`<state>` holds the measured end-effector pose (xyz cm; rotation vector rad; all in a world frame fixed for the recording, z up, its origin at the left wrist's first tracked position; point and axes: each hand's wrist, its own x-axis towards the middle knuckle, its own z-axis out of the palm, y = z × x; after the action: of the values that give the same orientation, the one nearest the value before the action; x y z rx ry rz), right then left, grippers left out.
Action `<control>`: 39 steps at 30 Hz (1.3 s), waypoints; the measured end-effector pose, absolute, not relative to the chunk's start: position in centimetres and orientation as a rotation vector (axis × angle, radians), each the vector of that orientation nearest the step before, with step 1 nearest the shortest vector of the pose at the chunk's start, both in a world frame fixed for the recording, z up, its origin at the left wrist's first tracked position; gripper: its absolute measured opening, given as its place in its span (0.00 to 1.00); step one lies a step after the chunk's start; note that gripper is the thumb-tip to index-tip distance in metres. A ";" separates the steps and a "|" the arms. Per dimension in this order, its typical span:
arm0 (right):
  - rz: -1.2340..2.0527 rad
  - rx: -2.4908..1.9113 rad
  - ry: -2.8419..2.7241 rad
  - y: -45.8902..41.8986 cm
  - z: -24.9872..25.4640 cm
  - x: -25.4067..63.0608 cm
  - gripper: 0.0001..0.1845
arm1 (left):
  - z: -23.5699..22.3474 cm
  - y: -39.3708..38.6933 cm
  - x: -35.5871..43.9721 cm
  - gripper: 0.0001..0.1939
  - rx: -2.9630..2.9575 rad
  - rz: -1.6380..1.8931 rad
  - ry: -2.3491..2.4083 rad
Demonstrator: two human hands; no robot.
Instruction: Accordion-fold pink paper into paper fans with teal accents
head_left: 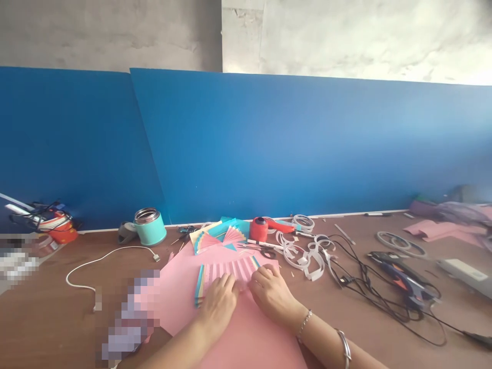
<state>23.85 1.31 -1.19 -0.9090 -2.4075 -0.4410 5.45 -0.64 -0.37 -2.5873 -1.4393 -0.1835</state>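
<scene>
A pleated pink paper (226,268) with blue and yellow layers at its edges lies on large pink sheets (179,297). My left hand (220,301) is closed on its near edge, with fingers curled and pressed together. My right hand (273,293) is closed at its right end, fingertips bent down onto the folds. Both thumbs are mostly hidden, close together between the hands. Just beyond are folded paper fans (207,241) in pink, blue and yellow. The right wrist wears a bracelet and a bangle.
Behind the papers lie a red hair-dryer-shaped tool (259,229), scissors (268,253) and curled white strips (303,256). A turquoise cup (150,228) and a white cable (115,250) are left. A glue gun (409,287) with black cords lies right. A blue partition (269,154) stands behind.
</scene>
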 end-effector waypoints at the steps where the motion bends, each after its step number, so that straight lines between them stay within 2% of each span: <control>1: -0.418 -0.906 -2.436 1.3 -1.7 24.1 0.12 | -0.9 -0.7 5.0 0.14 -2.614 -0.216 -1.413; 9: -0.165 -0.993 -2.504 1.4 -1.0 24.3 0.12 | -2.0 -0.7 1.8 0.12 -2.658 -0.485 -1.293; 13: -0.224 -0.859 -2.518 1.2 -1.0 23.5 0.11 | -2.4 -1.0 2.3 0.11 -2.633 -0.561 -1.261; 16: -0.262 -0.834 -2.532 1.0 -1.7 23.5 0.14 | -2.6 -1.1 2.5 0.11 -2.643 -0.557 -1.255; 22: -0.143 -1.019 -2.589 0.7 -1.6 25.3 0.13 | -2.0 -1.6 0.5 0.13 -2.691 -0.541 -1.271; 35: 0.138 -1.358 -2.547 1.0 0.6 27.2 0.12 | -2.2 -1.9 -1.6 0.14 -2.623 -0.744 -1.279; 39: 0.176 -1.360 -2.580 0.8 1.3 27.4 0.11 | -2.1 -1.8 -1.9 0.15 -2.605 -0.753 -1.275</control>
<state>27.36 0.83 1.32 -1.3598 -2.5805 0.1758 -1.88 -1.84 -2.08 -2.6050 -1.2748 -0.7525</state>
